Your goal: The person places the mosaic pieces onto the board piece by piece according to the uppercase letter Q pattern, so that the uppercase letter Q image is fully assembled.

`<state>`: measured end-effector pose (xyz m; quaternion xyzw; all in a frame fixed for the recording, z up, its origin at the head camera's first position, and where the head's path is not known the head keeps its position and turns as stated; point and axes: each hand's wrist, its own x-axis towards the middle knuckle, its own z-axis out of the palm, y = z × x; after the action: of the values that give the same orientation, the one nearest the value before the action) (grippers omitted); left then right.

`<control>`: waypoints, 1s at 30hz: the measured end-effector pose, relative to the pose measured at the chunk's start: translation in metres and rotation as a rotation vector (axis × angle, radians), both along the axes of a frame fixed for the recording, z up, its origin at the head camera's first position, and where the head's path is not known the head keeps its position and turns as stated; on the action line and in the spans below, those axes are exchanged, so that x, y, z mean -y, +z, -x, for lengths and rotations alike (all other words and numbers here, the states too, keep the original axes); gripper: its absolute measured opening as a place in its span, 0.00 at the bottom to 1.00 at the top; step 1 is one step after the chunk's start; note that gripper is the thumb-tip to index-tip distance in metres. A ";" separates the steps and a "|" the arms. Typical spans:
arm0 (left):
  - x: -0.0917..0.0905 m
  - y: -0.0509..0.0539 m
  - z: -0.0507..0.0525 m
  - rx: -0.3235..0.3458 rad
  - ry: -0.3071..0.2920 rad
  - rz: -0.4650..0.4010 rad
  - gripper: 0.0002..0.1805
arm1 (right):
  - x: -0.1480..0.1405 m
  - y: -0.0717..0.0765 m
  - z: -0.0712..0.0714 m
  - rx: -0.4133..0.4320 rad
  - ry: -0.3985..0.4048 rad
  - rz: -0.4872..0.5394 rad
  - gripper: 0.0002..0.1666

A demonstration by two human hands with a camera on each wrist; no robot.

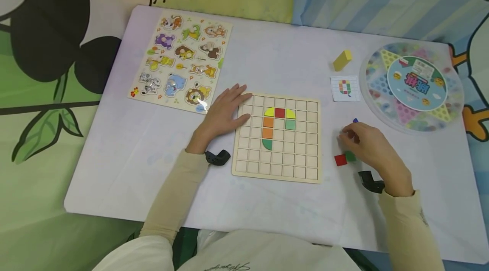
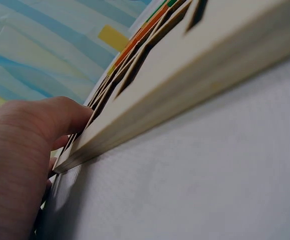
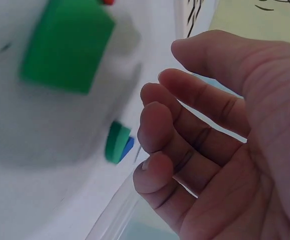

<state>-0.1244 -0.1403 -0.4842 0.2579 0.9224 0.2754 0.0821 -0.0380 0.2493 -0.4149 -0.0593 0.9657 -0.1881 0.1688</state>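
Note:
My left hand [image 1: 225, 112] rests at the upper left corner of a wooden grid board [image 1: 276, 173], fingers spread and the thumb over its edge. In the left wrist view the thumb [image 2: 74, 115] touches the board's rim. Set in the grid are two yellow pieces, a red square [image 1: 279, 113], two orange squares, a light green square [image 1: 290, 124] and a dark green quarter-round [image 1: 267, 144]. My right hand [image 1: 370, 146] hovers above loose blocks, fingers loosely bent around nothing. Below it lie a red block [image 1: 341, 160], a green block [image 3: 67, 47], a green curved piece [image 3: 117, 141] and a blue piece [image 3: 127, 148].
A pattern card [image 1: 345, 89] lies right of the board, with a yellow block [image 1: 342, 60] behind it. At the far right is a round clear box [image 1: 416, 86]. An animal puzzle board [image 1: 179, 61] lies at the back left. Curtains and printed cloth border the table's back.

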 end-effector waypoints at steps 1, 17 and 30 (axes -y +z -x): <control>0.000 0.000 0.000 -0.001 -0.001 0.000 0.35 | -0.003 -0.001 -0.002 0.017 -0.014 -0.009 0.15; 0.000 0.000 -0.001 -0.001 0.001 -0.007 0.35 | -0.030 -0.013 -0.036 -0.063 -0.024 0.024 0.12; 0.000 0.000 -0.001 -0.017 -0.005 -0.015 0.34 | -0.033 -0.010 -0.044 0.098 0.036 0.027 0.27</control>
<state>-0.1235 -0.1398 -0.4842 0.2630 0.9204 0.2801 0.0729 0.0063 0.2827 -0.4250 -0.0696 0.9524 -0.2009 0.2182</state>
